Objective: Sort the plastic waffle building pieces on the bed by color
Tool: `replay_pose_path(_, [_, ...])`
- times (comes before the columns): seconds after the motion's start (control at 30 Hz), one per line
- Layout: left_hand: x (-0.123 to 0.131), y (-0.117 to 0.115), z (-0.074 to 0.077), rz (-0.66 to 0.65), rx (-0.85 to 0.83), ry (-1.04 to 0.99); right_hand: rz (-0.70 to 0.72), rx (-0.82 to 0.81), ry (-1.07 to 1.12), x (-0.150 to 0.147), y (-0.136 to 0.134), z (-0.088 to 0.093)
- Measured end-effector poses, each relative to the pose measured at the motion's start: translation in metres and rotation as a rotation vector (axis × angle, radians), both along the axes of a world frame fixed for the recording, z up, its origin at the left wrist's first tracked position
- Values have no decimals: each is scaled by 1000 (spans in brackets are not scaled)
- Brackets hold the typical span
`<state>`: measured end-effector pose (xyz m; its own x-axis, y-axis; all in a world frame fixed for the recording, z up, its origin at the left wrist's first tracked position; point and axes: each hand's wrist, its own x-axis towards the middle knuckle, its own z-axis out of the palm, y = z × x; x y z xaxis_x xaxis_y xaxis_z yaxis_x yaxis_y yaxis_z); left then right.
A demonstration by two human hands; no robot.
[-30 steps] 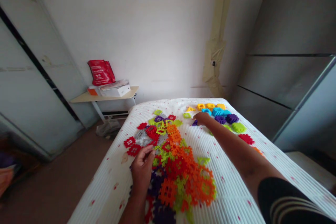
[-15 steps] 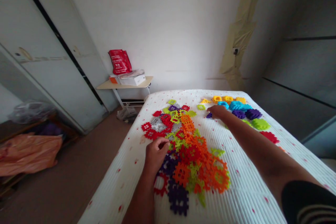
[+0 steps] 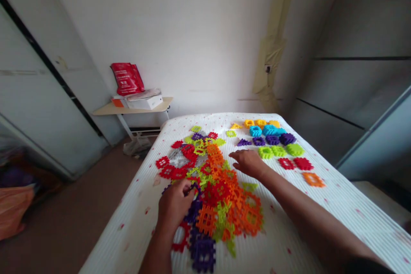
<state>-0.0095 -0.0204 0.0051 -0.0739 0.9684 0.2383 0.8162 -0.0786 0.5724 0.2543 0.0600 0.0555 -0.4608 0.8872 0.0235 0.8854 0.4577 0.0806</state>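
- Pieces (image 3: 221,189): toothed, openwork, heaped in mixed colours on the white sheet (image 3: 289,231).
- Colour-sorted rows (image 3: 272,140) line the right.
- My right hand (image 3: 250,162) has drawn back from them, released.
- My left hand (image 3: 175,202) curls at a purple ring (image 3: 198,190); grip, I can't tell.
- Purple triangle (image 3: 244,142) now lies uncovered at its row's left end: placed, I judge.

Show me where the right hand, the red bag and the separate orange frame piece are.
Right hand (image 3: 249,163), head view: back of the hand.
Red bag (image 3: 124,78), head view: printed front.
Separate orange frame piece (image 3: 307,178), head view: left rim.
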Motion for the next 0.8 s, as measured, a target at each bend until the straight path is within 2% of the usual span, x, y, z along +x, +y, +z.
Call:
replay_pose_path(0.1, [-4,4,-4,66,74,-263,70,-56,187,-4,-10,0])
replay_pose_path(0.17, [-4,6,-6,95,162,-353,130,-119,391,-9,-14,3])
replay_pose_path(0.23, [-1,6,-6,91,270,-351,193,-212,595,-16,-18,7])
replay_pose_path(0.33, [10,2,-4,16,459,-205,275,-366,772,-30,-26,13])
replay_pose_path(0.47, [27,-5,0,-166,628,8,354,-488,756,-46,-37,16])
replay_pose_path(0.6, [36,-9,2,-257,714,122,389,-571,710,-52,-38,14])
replay_pose_path(0.8, [42,-11,-2,-314,742,140,440,-444,495,-48,-38,20])
